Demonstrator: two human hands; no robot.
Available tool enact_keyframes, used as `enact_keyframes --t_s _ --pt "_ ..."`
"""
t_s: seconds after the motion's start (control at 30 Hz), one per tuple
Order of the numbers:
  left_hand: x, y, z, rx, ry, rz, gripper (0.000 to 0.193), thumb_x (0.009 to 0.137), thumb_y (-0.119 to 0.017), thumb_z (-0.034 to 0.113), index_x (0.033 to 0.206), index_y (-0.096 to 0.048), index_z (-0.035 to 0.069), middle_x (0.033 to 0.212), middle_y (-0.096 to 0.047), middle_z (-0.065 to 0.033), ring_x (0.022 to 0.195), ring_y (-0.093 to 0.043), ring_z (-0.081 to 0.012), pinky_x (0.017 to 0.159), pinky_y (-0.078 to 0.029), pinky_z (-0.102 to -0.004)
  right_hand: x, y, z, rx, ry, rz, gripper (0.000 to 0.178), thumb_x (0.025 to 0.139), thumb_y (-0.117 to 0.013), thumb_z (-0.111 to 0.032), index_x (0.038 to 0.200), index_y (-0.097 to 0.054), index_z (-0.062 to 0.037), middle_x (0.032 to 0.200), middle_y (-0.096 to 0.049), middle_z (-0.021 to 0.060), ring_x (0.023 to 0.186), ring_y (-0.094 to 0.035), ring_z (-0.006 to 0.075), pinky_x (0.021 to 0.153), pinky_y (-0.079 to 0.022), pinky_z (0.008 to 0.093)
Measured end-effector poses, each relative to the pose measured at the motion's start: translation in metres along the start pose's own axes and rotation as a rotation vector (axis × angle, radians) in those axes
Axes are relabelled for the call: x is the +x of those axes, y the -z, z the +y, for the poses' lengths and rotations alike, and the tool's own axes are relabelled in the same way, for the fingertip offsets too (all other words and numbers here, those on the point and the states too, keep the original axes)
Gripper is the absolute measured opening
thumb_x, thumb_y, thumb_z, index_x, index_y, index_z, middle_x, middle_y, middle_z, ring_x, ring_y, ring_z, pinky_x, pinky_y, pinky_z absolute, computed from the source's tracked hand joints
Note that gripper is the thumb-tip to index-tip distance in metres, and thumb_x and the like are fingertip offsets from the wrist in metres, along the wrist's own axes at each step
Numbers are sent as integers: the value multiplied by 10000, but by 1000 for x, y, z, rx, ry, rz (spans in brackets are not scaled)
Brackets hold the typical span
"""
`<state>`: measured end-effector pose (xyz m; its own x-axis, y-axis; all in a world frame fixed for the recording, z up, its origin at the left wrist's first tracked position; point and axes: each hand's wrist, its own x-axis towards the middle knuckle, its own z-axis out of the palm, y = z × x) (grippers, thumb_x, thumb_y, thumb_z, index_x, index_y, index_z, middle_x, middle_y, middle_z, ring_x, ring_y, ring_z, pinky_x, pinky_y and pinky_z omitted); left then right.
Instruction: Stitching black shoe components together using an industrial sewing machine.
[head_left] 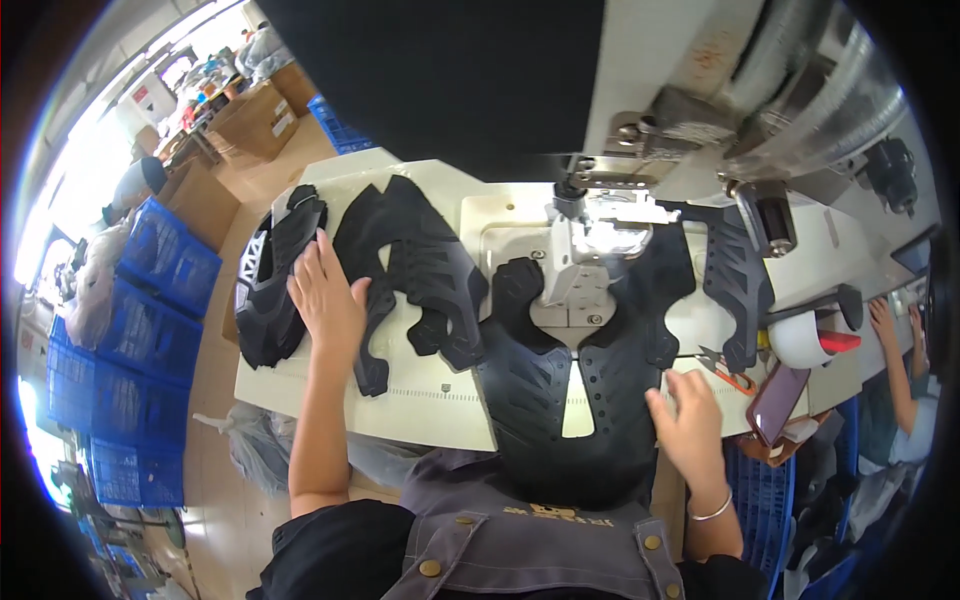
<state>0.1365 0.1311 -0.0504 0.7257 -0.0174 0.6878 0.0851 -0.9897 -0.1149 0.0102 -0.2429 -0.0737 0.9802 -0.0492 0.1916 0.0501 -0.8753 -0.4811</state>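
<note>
My left hand (328,300) lies with fingers stretched over the edge of a stack of black shoe uppers (272,300) at the left of the table. Under the sewing machine head (585,250) a black shoe upper (535,400) with rows of eyelet holes is spread, its near end hanging over the table's front edge toward my apron. Next to this upper's right edge is my right hand (690,420), fingers loosely bent and thumb apart, with nothing visible in it. Another black upper (440,280) rests flat between the stack and the machine.
Right of the machine are another black upper piece (738,290), orange-handled snips (738,378), a phone (778,400) and a white round container (797,338). Blue crates (150,300) are stacked at the left beyond the pale table (420,415). A co-worker's arms (898,375) show at far right.
</note>
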Motion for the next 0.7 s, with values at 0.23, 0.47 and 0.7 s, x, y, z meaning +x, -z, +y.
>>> enact_keyframes --t_s 0.23,0.47,0.7 --pt "-94 59 72 -1219 271 -1068 564 765 -650 150 1210 -382 -71 739 -592 -89 579 -567 -124 572 -450 -233 -18 -23 -7 384 -63 114 484 672 -675 -79 1095 -475 42 954 -466 129 869 -479 257 771 -398 318" --pt "-106 64 82 -1308 372 -839 617 787 -622 75 1287 -290 -66 744 -577 -71 567 -539 -69 532 -431 -191 -16 -32 -25 442 0 193 340 664 -690 -17 964 -531 6 776 -529 99 662 -514 244 646 -450 300" --pt "-119 63 92 -1463 513 -835 597 799 -593 16 1308 -285 -38 764 -556 -46 561 -522 -36 483 -409 -158 -10 -35 -18 93 289 430 461 666 -636 90 1113 -526 64 667 -550 114 565 -540 220 536 -440 265"
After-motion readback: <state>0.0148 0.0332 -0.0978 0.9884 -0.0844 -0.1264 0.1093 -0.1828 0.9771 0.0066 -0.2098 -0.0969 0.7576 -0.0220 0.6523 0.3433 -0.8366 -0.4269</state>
